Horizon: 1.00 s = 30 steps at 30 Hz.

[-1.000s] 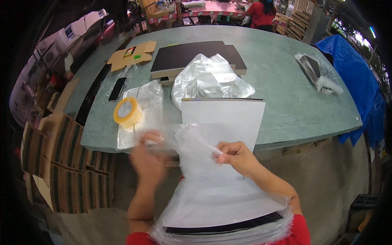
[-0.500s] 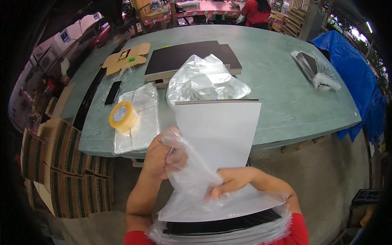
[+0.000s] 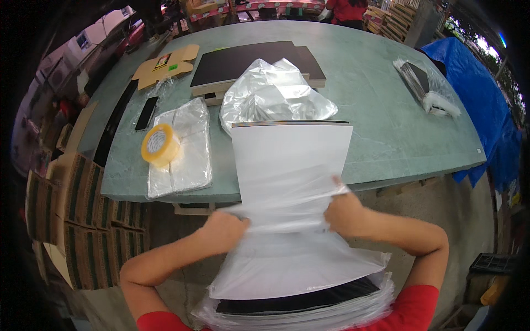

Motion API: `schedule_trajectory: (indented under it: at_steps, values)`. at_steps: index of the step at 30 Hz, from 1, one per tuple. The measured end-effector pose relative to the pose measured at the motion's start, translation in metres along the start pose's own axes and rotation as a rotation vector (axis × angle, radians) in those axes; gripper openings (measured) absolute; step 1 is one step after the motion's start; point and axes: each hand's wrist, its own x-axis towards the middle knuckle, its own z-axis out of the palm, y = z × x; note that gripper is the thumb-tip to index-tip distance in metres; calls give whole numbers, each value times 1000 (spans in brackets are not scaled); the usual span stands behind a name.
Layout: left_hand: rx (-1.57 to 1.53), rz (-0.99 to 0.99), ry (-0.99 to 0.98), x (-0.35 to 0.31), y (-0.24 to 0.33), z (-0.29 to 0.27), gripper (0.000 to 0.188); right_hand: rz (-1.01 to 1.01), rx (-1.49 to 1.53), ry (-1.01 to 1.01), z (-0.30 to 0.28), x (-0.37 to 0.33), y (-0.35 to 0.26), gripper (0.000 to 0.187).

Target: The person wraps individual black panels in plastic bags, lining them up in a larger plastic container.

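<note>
White panel [image 3: 291, 149] reaches over the near edge of the bench [image 3: 386, 121], lower part under clear film [image 3: 284, 223]. Left hand [image 3: 225, 229] and right hand [image 3: 345, 214] both grip film, 1 per side. I'd spread it wide, pull evenly, avoid snagging corners; looks thin, might tear.

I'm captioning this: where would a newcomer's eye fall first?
Probably the white rectangular sheet at centre, with clear plastic film across it between the left grip and right grip. Beyond, a shiny, crumpled plastic heap lies on the grey-green table; a bright blue tarp hangs far right.
</note>
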Motion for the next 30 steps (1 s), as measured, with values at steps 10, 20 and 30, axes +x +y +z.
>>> schedule_trajectory:
  at_steps: [10, 20, 30]
  values:
    - [-997, -407, 659, -4, -3, -90, 5, 558, 1186, 1191, 24, -9, 66, 47]
    - [-167, -140, 1040, 44, -46, -65, 49, 617, 563, 1259, 27, -9, 79, 55]
    - [-1903, 153, -74, 1, -60, 29, 51, -266, 2229, 319, 116, -26, 47, 30]
